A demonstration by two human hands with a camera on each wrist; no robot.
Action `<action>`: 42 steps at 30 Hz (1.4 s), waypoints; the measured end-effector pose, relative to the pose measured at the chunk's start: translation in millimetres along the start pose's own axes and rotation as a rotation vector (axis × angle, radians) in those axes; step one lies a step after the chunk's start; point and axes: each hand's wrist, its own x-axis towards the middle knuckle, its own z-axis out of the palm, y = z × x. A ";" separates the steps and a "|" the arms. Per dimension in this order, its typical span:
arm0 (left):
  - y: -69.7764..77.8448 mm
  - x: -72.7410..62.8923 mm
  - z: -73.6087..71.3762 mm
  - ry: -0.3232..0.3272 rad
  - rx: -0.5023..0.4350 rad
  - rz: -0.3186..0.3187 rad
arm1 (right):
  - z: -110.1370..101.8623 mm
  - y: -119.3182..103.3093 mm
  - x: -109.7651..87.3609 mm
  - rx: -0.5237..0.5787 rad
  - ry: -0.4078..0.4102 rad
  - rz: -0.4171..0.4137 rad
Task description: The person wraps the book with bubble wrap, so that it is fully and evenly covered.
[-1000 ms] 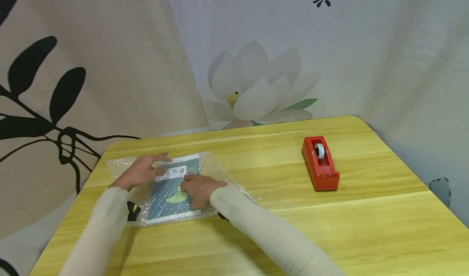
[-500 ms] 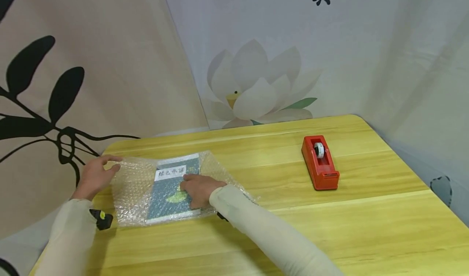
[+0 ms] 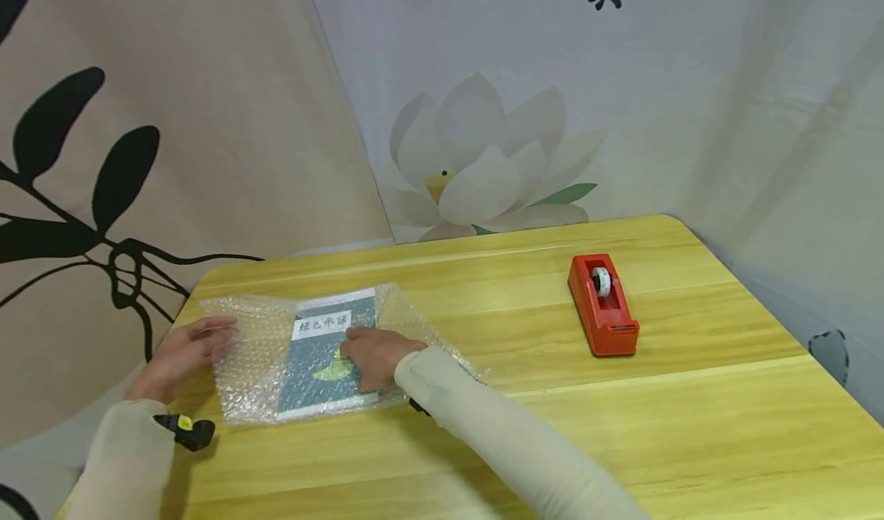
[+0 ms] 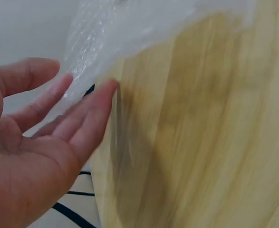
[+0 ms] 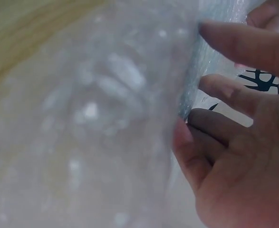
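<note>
A blue book or booklet with a white title label lies with a sheet of clear bubble wrap on the wooden table. Wrap extends past it on both sides; whether a layer covers the cover, I cannot tell. My left hand is at the wrap's left edge. In the left wrist view that hand has its fingers extended and thumb apart, pinching nothing. My right hand rests on the book's right side. Slightly bent fingertips of this hand touch the surface in the right wrist view.
A red tape dispenser with a small roll of tape stands on the right part of the table. Behind the table hangs a printed curtain. The table's left edge runs close beneath my left forearm.
My left hand has moved left, off the book's upper left area, to the wrap's left edge, then slightly lower. The wrap's left part now lies spread out. My right hand has stayed put.
</note>
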 end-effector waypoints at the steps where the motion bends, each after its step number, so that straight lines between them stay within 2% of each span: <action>1: -0.4 -0.2 1.8 -0.010 -0.009 -0.001 | 0.3 0.1 -0.1 0.001 -0.001 -0.001; 4: 2.5 -1.6 5.9 -0.017 0.004 -0.010 | 0.8 0.1 -0.8 0.011 -0.001 -0.007; 8: 15.1 -4.3 8.3 0.019 0.026 -0.011 | 0.2 0.4 -1.7 0.021 0.003 -0.009; 16: 48.5 -9.8 13.4 0.035 0.064 0.121 | -2.3 1.4 -1.4 0.038 0.008 -0.009; 25: 89.7 -9.4 27.8 -0.050 0.210 0.242 | -1.0 0.4 -1.1 0.036 0.010 -0.007; 33: 124.1 2.6 49.0 -0.185 0.353 0.264 | -0.5 1.5 2.1 0.026 -0.006 0.004; 37: 134.8 10.1 63.5 -0.246 0.409 0.267 | -0.8 3.6 4.7 0.020 -0.017 0.017; 42: 138.3 18.0 77.5 -0.286 0.471 0.271 | -0.6 4.8 5.9 0.006 -0.016 0.001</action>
